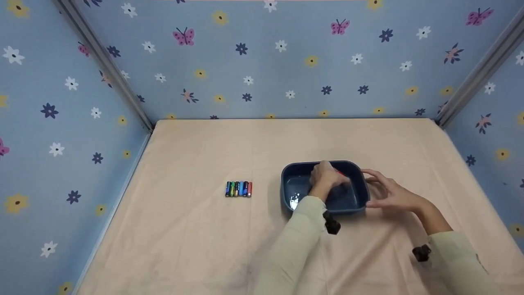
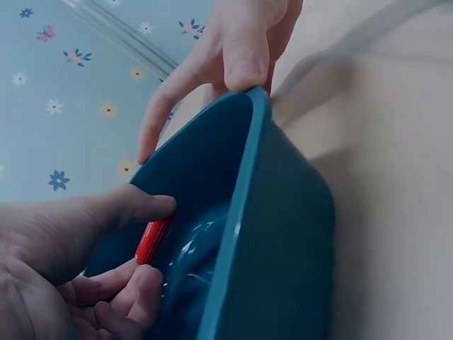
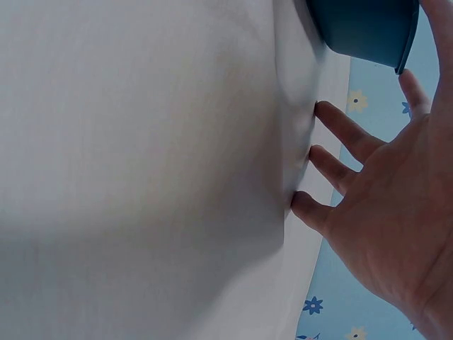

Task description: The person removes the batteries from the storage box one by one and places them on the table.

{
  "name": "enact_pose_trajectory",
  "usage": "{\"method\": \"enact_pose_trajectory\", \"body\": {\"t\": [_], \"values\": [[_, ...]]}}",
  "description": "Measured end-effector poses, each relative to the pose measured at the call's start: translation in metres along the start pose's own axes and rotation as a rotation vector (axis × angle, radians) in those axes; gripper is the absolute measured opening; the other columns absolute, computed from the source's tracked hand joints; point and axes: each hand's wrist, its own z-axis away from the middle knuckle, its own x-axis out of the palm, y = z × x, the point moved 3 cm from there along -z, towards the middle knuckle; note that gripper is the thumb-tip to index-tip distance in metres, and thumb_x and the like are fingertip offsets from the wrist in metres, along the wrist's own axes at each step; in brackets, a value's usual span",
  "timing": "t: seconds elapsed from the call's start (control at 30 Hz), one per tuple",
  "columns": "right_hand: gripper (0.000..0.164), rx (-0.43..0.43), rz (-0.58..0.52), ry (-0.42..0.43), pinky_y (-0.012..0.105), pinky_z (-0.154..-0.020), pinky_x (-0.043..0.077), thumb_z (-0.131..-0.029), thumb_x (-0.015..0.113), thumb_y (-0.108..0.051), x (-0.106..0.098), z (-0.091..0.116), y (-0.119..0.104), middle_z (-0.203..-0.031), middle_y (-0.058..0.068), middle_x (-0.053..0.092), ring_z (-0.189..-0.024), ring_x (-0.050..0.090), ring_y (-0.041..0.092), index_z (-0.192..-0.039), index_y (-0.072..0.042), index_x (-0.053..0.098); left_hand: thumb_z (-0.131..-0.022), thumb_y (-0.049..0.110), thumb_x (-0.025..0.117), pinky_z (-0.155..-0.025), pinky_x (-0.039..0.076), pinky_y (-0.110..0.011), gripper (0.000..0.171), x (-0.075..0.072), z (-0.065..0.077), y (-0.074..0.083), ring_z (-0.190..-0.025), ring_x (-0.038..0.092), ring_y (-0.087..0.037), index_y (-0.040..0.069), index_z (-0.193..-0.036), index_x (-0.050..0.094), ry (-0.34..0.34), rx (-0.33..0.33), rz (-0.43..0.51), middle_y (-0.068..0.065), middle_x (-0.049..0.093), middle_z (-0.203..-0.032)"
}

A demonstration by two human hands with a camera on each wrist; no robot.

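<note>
My left hand [image 1: 324, 177] reaches down into a dark blue plastic box [image 1: 284, 192]. In the left wrist view, its thumb and fingers pinch a red battery [image 2: 150, 242] inside the box, near one wall. Only a bit of red shows past that hand in the head view. My right hand [image 1: 393, 197] is at the right end of the box, thumb and forefinger spread and touching its rim. Its other fingers reach down to the cloth in the right wrist view. Left of the box, several small coloured batteries [image 1: 238, 189] lie side by side in a row.
A pale peach cloth [image 1: 196, 237] with some creases covers the table. Blue panels [image 1: 262, 61] printed with flowers and butterflies stand behind and on both sides, with grey posts at the corners. A black wrist camera [image 1: 331, 223] sits at the left cuff.
</note>
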Motion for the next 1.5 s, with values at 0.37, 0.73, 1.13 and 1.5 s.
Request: {"method": "enact_pose_trajectory", "body": {"t": [0.37,0.73,1.13,1.5], "values": [[0.098,-0.011,0.001,0.003,0.086,-0.125,0.021,-0.094,0.092,-0.017,0.000,-0.002,0.000,-0.168,0.024,0.057,-0.150,0.052,0.013,-0.175,-0.023,0.037,-0.068,0.049,0.109,-0.068,0.054,-0.034,0.042,0.002,-0.030,-0.023,-0.075,0.064,-0.013,0.025,-0.081,0.078,-0.077,0.180,-0.079,0.009,0.074,-0.082],[0.097,0.011,-0.016,-0.013,0.088,-0.125,0.016,-0.095,0.090,-0.017,0.001,-0.003,0.001,-0.172,0.028,0.051,-0.159,0.043,0.054,-0.175,-0.022,0.036,-0.083,0.018,0.101,-0.080,0.051,-0.015,0.041,-0.057,0.015,-0.028,-0.080,0.065,-0.001,0.009,-0.117,0.081,-0.378,0.551,0.170,0.007,0.074,-0.088],[0.097,0.006,-0.025,-0.011,0.089,-0.126,0.014,-0.095,0.090,-0.015,0.000,-0.002,0.002,-0.173,0.029,0.048,-0.161,0.041,0.059,-0.175,-0.020,0.036,-0.087,0.011,0.096,-0.083,0.051,-0.015,0.048,-0.093,0.017,-0.049,-0.095,0.067,-0.016,0.005,-0.131,0.077,-0.390,0.784,0.175,-0.012,0.076,-0.109],[0.096,-0.020,-0.025,-0.002,0.088,-0.126,0.014,-0.095,0.090,-0.013,0.000,-0.002,0.002,-0.168,0.032,0.054,-0.157,0.050,0.023,-0.175,-0.019,0.037,-0.087,0.003,0.093,-0.085,0.056,-0.016,0.050,-0.130,0.012,-0.082,-0.091,0.067,-0.005,0.001,-0.133,0.075,-0.325,0.777,0.243,-0.015,0.079,-0.107]]}}
